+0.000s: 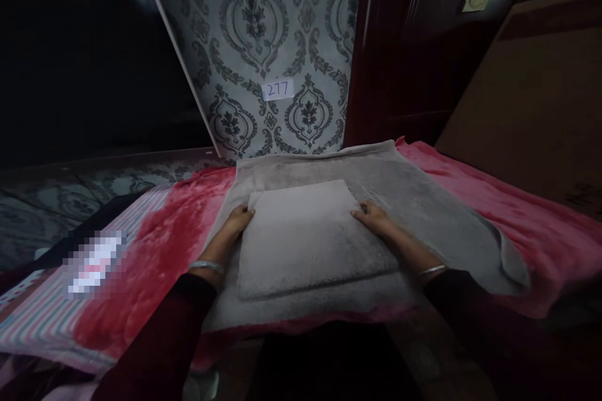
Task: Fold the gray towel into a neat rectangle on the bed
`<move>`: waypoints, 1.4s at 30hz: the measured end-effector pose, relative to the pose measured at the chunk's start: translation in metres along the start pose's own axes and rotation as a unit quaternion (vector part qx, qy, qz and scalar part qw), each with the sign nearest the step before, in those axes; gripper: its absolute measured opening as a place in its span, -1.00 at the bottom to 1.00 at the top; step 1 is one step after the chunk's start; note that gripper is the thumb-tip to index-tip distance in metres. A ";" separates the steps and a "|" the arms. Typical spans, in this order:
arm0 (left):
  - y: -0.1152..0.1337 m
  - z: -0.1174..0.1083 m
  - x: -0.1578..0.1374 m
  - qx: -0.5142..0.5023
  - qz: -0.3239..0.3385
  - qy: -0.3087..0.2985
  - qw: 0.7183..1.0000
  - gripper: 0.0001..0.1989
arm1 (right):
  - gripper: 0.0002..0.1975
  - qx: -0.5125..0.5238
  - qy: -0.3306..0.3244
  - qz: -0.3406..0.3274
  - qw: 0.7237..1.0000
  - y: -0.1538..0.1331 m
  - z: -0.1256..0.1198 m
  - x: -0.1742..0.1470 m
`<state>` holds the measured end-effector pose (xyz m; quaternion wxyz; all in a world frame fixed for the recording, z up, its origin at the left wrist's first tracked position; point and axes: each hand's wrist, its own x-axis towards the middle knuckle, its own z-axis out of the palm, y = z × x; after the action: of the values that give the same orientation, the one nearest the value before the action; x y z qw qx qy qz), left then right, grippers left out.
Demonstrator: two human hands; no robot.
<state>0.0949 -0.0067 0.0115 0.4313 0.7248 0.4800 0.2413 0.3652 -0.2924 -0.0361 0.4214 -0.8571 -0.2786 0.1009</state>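
Note:
A folded grey towel with a soft plush face lies in front of me as a neat, nearly square pad. Its left side is pinched by my left hand, close to the far corner. My right hand grips the opposite side with thumb and fingers closed on the edge. Underneath is a larger grey cloth, spread out with a curled right edge. Both wrists wear silvery bangles. My fingertips are partly hidden at the towel's edges.
A red-pink plush blanket covers the surface below the cloths, with a striped cloth at its left. A large brown board or carton leans at the right. Behind are a dark screen and patterned wall with a paper label reading 277.

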 end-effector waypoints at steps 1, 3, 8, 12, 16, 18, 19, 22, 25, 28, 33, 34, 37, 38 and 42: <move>0.002 -0.003 0.001 0.015 0.002 -0.001 1.000 -0.67 | -0.59 -0.023 -0.006 0.002 1.000 -0.002 -0.002 0.004; 0.012 -0.008 0.004 0.043 0.013 0.008 0.999 -0.54 | -0.46 -0.087 -0.016 -0.007 0.996 -0.015 -0.007 0.012; 0.055 0.021 -0.003 0.220 0.164 -0.022 0.961 -0.33 | -0.45 -0.192 -0.017 -0.134 0.972 -0.080 0.011 0.027; 0.053 0.060 -0.019 0.377 0.213 -0.050 0.900 -0.37 | -0.43 -0.248 -0.018 -0.201 0.947 -0.098 0.045 0.028; 0.030 0.074 -0.025 0.426 0.197 -0.060 0.881 -0.36 | -0.42 -0.281 -0.081 -0.191 0.937 -0.074 0.063 0.028; 0.025 0.073 -0.024 0.434 0.201 -0.062 0.876 -0.34 | -0.41 -0.274 -0.085 -0.192 0.939 -0.064 0.064 0.030; 0.025 0.073 -0.023 0.437 0.201 -0.062 0.874 -0.33 | -0.42 -0.269 -0.082 -0.193 0.940 -0.061 0.064 0.031; 0.027 0.072 -0.021 0.442 0.196 -0.067 0.873 -0.33 | -0.44 -0.266 -0.079 -0.191 0.942 -0.059 0.064 0.034; 0.026 0.073 -0.021 0.439 0.200 -0.060 0.874 -0.33 | -0.45 -0.276 -0.078 -0.191 0.939 -0.061 0.063 0.034; 0.023 0.074 -0.022 0.439 0.210 -0.051 0.872 -0.33 | -0.45 -0.282 -0.084 -0.188 0.937 -0.064 0.060 0.033; 0.030 0.069 -0.022 0.442 0.209 -0.071 0.870 -0.32 | -0.44 -0.283 -0.137 -0.155 0.936 -0.077 0.050 0.015; 0.033 0.066 -0.022 0.441 0.204 -0.084 0.870 -0.32 | -0.43 -0.282 -0.143 -0.155 0.936 -0.078 0.048 0.006; 0.036 0.057 -0.031 0.443 0.202 -0.112 0.866 -0.32 | -0.39 -0.255 -0.145 -0.181 0.939 -0.074 0.044 -0.031; 0.034 0.053 -0.037 0.445 0.212 -0.114 0.862 -0.33 | -0.39 -0.237 -0.147 -0.195 0.940 -0.070 0.043 -0.045; 0.011 0.038 -0.069 0.444 0.277 -0.111 0.845 -0.35 | -0.41 -0.185 -0.136 -0.254 0.940 -0.051 0.039 -0.089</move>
<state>0.0998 -0.0857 0.0061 0.0295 0.9636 0.2642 0.0296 0.2562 -0.2914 -0.0263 0.2250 -0.7991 -0.5551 0.0527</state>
